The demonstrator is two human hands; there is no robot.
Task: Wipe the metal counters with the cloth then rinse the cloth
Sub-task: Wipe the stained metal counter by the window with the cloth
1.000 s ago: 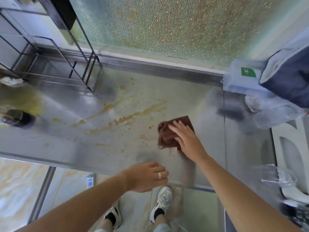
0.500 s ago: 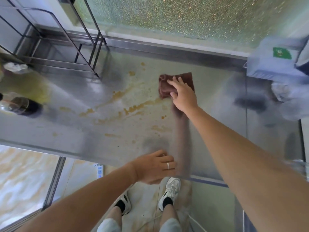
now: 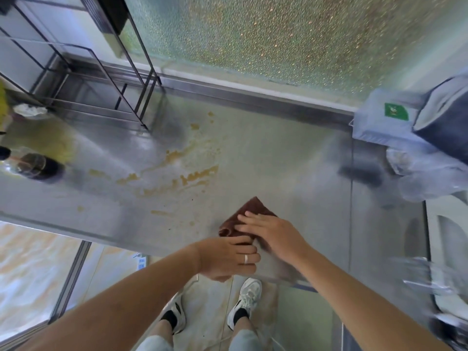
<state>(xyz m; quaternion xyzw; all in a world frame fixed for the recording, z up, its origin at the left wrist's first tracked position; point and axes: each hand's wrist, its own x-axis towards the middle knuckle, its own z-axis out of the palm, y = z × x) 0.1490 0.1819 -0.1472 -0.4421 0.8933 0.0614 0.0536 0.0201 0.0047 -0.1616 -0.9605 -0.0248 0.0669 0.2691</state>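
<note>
Brown cloth point(image 3: 247, 219), pressed under straight right hand point(image 3: 274, 234) fingers at metal counter point(image 3: 291, 173) front edge, left hand point(image 3: 228, 258) loosely curled alongside, empty: risk of smearing yellow-brown spill point(image 3: 192, 177) floorward.

Counter: brushed metal counter point(image 3: 291, 153) with a raised lip along its back edge under the pebbled glass.
Seam: 1 straight join crosses the counter from back to front near its right end.
Stains: tan dried streaks and spots point(image 3: 192, 177) spread over the middle, from the back toward the front edge.
Cloth: brown cloth point(image 3: 249, 211) lies folded near the front edge, right of the stains.
Rack: black wire rack point(image 3: 106, 84) stands on the back left corner.
Jar: dark-lidded clear jar point(image 3: 35, 166) sits at the left end.
Box: pale blue box point(image 3: 379, 120) with a green label sits at the back right corner.
Plastic: crumpled clear plastic point(image 3: 428, 176) lies at the right end, just in front of the box.
</note>
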